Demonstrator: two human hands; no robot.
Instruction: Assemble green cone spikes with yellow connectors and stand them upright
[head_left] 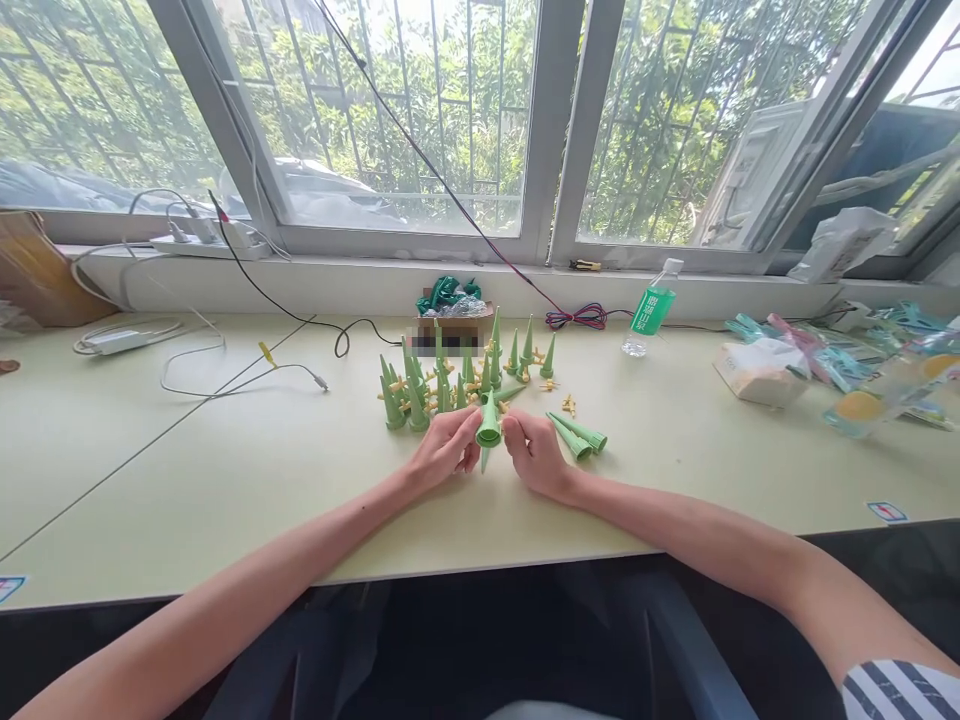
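My left hand (448,440) grips a hollow green plastic cone (489,432) by its side, its ribbed open end facing me. Close to the cone's right side, my right hand (536,455) is closed with thumb and fingers together; whatever it pinches is hidden. A green pointed tip shows just below the held cone, between the hands. Behind both hands stand several green cones (416,408), many with small yellow plastic pieces at their sides. Two more green cones (581,437) lie on the table right of my right hand, near a few loose yellow pieces (568,405).
A small cardboard box (480,305) with green plastic stands behind the cones. A water bottle (651,310) is at the back right, beside a tissue pack (761,372) and plastic bags (825,350). Cables (247,378) cross the table (300,510) on the left.
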